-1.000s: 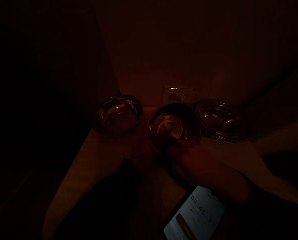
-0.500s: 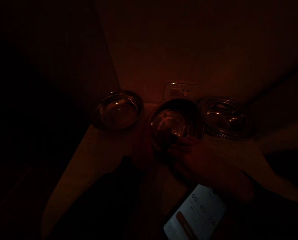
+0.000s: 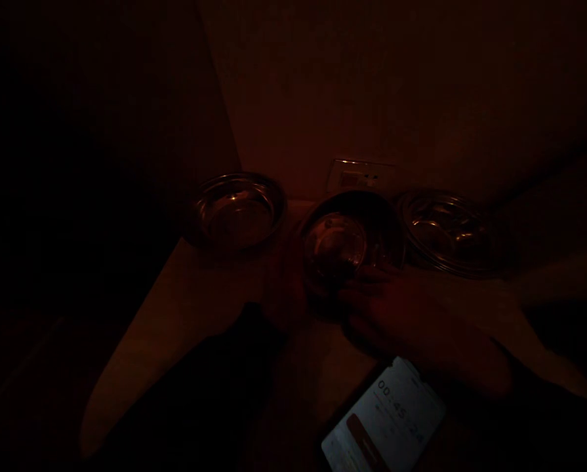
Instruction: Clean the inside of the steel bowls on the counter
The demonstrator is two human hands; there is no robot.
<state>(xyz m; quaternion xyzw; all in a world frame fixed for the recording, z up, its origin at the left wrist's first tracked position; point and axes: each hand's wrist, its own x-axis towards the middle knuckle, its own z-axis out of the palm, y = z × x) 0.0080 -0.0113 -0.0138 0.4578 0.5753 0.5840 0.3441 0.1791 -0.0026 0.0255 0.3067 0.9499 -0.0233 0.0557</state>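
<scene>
The scene is very dark. A steel bowl (image 3: 352,246) stands tilted toward me at the middle of a small wooden table (image 3: 195,308). My left hand (image 3: 281,295) grips its left rim, fingers closed. On the bowl's near right rim rests my right hand (image 3: 396,314), fingers curled round the edge. Dark sleeves cover both forearms.
Another steel bowl (image 3: 237,210) sits at the left, and a third steel bowl (image 3: 445,229) at the right. A wall socket (image 3: 359,176) is behind them. A phone (image 3: 389,419) with a lit timer screen lies near the table's front. Walls close in on the back and left.
The view has drifted slightly, so the bowls sit a little higher and to the right. Both hands stay on the middle bowl, which tilts slightly more.
</scene>
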